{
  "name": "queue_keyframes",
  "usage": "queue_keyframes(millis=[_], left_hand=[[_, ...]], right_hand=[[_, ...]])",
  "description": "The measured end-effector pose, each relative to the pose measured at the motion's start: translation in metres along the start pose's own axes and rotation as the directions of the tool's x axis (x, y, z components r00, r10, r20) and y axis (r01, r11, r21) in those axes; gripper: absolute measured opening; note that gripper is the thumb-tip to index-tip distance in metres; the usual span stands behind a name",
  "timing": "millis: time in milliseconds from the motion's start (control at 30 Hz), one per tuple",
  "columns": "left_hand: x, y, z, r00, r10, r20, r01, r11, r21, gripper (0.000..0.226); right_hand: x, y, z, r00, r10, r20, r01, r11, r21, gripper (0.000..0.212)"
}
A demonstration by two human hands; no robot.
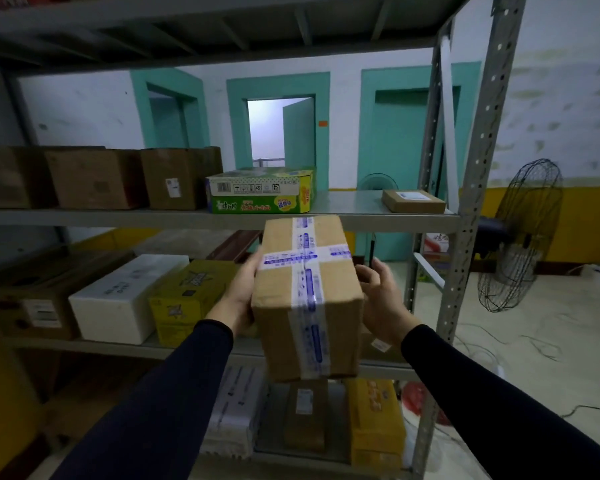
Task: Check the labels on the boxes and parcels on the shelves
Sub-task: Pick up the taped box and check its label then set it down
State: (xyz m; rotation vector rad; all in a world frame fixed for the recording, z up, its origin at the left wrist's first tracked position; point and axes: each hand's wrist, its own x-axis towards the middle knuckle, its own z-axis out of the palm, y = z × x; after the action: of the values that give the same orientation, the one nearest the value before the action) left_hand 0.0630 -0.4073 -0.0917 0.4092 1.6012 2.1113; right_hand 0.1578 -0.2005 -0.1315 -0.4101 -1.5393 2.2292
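The box [305, 299] is between left hand [238, 292] and right hand [383, 306], before the shelf [378, 221] bearing a parcel [413, 201].

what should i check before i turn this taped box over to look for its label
1. left hand grips the taped box on its left side: ok
2. right hand hold on its right side: cannot tell, contact hidden
3. label on the faces showing: not ok, only tape seen
4. bare space on the middle shelf between the green carton and the flat parcel: ok
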Motion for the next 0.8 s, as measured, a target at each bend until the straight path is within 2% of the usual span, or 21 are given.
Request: queue_keyframes(millis=[67, 100, 133, 200, 267, 400, 533, 567, 667, 733, 800], left_hand=[[-0.001, 0.000, 0.002, 1.000, -0.015, 0.028, 0.012, 0.996, 0.089, 0.035], [-0.002, -0.001, 0.004, 0.999, -0.019, 0.030, 0.015, 0.992, 0.123, 0.030], [-0.002, -0.004, 0.003, 0.999, -0.018, 0.033, 0.013, 0.989, 0.148, 0.027], [-0.003, -0.008, 0.004, 0.999, -0.015, 0.042, 0.008, 0.983, 0.182, 0.026], [-0.004, -0.011, 0.005, 0.999, -0.010, 0.038, 0.003, 0.982, 0.191, 0.030], [-0.002, -0.015, 0.004, 1.000, -0.016, 0.020, 0.011, 0.975, 0.222, 0.030], [0.000, -0.014, 0.004, 1.000, -0.010, 0.005, 0.009, 0.963, 0.268, 0.024], [0.000, -0.011, 0.004, 1.000, -0.004, -0.010, 0.007, 0.967, 0.255, 0.029], [0.004, -0.001, -0.002, 0.997, -0.050, -0.066, 0.057, 0.994, 0.098, 0.063], [0.005, 0.005, -0.006, 0.996, -0.082, -0.029, 0.083, 0.996, 0.016, 0.076], [0.003, 0.008, -0.006, 0.998, -0.053, 0.016, 0.053, 0.998, 0.024, 0.070]], right_hand=[[0.006, -0.004, -0.004, 0.996, 0.069, 0.060, -0.064, 0.994, -0.093, 0.078], [0.007, -0.005, -0.006, 0.992, 0.087, 0.089, -0.072, 0.986, -0.152, 0.085], [0.006, -0.005, -0.007, 0.991, 0.078, 0.110, -0.052, 0.973, -0.223, 0.081], [0.004, -0.003, -0.008, 0.992, 0.041, 0.116, 0.004, 0.931, -0.364, 0.058], [0.005, 0.000, -0.008, 0.994, 0.028, 0.103, 0.016, 0.914, -0.405, 0.044], [0.003, 0.001, -0.009, 0.995, 0.025, 0.097, 0.021, 0.898, -0.439, 0.037], [-0.001, -0.002, -0.011, 0.989, -0.009, 0.150, 0.068, 0.917, -0.392, 0.034], [-0.001, -0.003, -0.014, 0.983, -0.017, 0.183, 0.082, 0.930, -0.358, 0.032], [-0.003, -0.009, -0.020, 0.948, -0.055, 0.314, 0.153, 0.943, -0.296, 0.039], [-0.003, -0.013, -0.019, 0.950, -0.072, 0.305, 0.149, 0.960, -0.238, 0.039], [-0.002, -0.016, -0.013, 0.968, -0.060, 0.242, 0.099, 0.983, -0.152, 0.031]])
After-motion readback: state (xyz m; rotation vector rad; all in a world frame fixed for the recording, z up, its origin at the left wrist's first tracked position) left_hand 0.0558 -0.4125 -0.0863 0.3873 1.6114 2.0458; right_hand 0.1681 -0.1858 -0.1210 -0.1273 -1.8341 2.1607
